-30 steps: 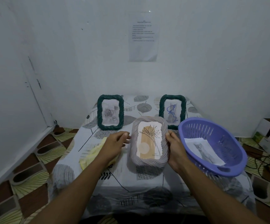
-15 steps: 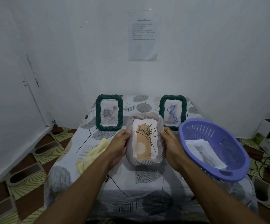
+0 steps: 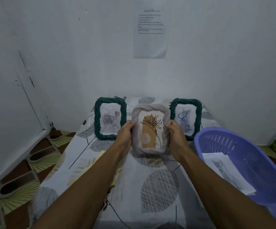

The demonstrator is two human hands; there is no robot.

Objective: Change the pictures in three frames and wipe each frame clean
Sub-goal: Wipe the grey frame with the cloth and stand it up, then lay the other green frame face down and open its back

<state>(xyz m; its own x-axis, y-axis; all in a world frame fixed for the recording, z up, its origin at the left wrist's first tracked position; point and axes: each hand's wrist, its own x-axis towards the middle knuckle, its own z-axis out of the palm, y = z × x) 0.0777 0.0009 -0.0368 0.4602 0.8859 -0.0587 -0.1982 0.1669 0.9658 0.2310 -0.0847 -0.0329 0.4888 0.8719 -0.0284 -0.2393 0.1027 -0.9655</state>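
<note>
Above patterned tablecloth (image 3: 158, 187), my left hand (image 3: 124, 136) and right hand (image 3: 175, 138) clamped the grey frame (image 3: 150, 129); I judged unfastening its back came next.

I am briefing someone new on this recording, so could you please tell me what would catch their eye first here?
First, the grey frame with a plant drawing, held upright at centre, left hand and right hand each in a grip on one side. Behind it two green frames stand on the patterned table, one on the left, the other on the right. A purple basket with paper inside sits at right.
</note>
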